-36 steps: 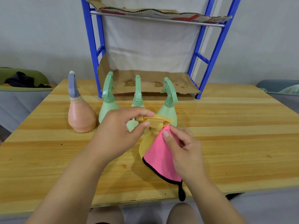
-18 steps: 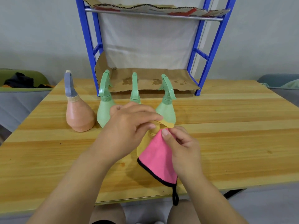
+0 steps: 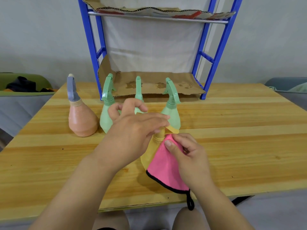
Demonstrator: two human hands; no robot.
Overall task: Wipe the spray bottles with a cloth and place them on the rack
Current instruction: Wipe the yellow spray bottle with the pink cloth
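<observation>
A yellow spray bottle [image 3: 147, 154] stands on the wooden table [image 3: 240, 138] near its front edge. My left hand [image 3: 132, 128] holds its yellow spray head from above, covering most of it. My right hand [image 3: 186, 151] grips a pink cloth [image 3: 166, 170] with a black edge and presses it against the bottle's neck and right side. Behind stand three green spray bottles [image 3: 106, 113], [image 3: 138, 97], [image 3: 172, 112] and a peach bottle [image 3: 82, 120] with a grey head. The blue rack [image 3: 214, 52] stands at the back.
Brown cardboard [image 3: 157, 85] lines the rack's lower shelf, and more cardboard lies on the upper shelf [image 3: 157, 12]. A green bin [image 3: 21, 83] with dark cloth sits at the left; a grey container [image 3: 287, 85] at the right. My knees show below the table's front edge.
My left hand has slid further over the yellow spray head and now covers it. My right hand keeps the pink cloth on the bottle. The view has shifted slightly.
</observation>
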